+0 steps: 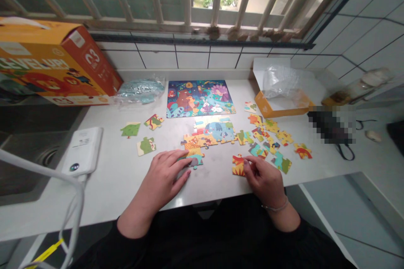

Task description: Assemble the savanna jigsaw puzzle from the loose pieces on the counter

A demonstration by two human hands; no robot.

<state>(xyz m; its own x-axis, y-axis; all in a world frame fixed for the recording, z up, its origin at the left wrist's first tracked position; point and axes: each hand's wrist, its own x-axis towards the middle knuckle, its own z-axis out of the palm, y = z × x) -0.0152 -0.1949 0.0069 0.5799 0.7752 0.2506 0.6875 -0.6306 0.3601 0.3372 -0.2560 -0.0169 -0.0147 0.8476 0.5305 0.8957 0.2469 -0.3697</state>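
Observation:
My left hand (160, 176) lies at the lower edge of a partly joined jigsaw section (210, 134), its fingertips and thumb closed on a teal jigsaw piece (193, 162). My right hand (263, 180) pinches an orange and yellow jigsaw piece (238, 165) between finger and thumb. Several loose pieces (268, 138) are scattered to the right of the section. Further pieces (139, 146) lie to the left. A finished jungle-animal jigsaw puzzle (200, 98) sits behind the section. A bracelet circles my right wrist.
The white countertop (110, 189) ends in a front edge near my arms. An orange puzzle box (59, 61) and plastic wrap (140, 90) stand at the back left, an open box lid (280, 92) back right. A white device (83, 150), sink and cable lie left.

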